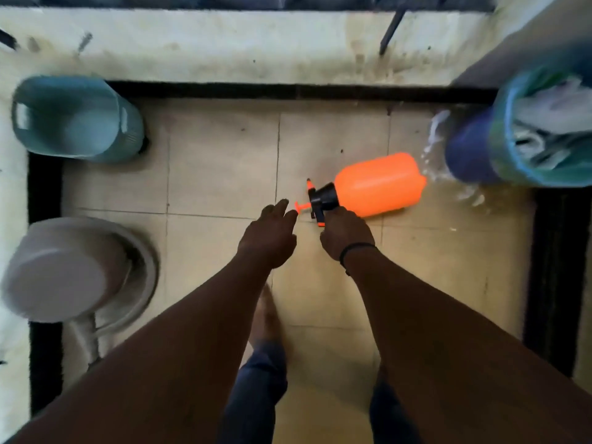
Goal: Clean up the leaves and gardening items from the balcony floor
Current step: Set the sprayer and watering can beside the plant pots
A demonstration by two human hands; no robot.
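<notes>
While the orange pressure sprayer (378, 185) lies on its side near the middle of the tiled balcony floor (221, 161), the person's right hand (344, 233) curls its fingers round the black trigger head at the bottle's left end. The left hand (269, 237) hovers just beside the orange pump knob, fingers straight and relaxed, holding nothing. A teal pot (77, 118) stands at the floor's far-left corner, a grey pot (64, 270) on a saucer along the left edge, and a blue bin (474, 149) stuffed with cloth at the far-right corner.
</notes>
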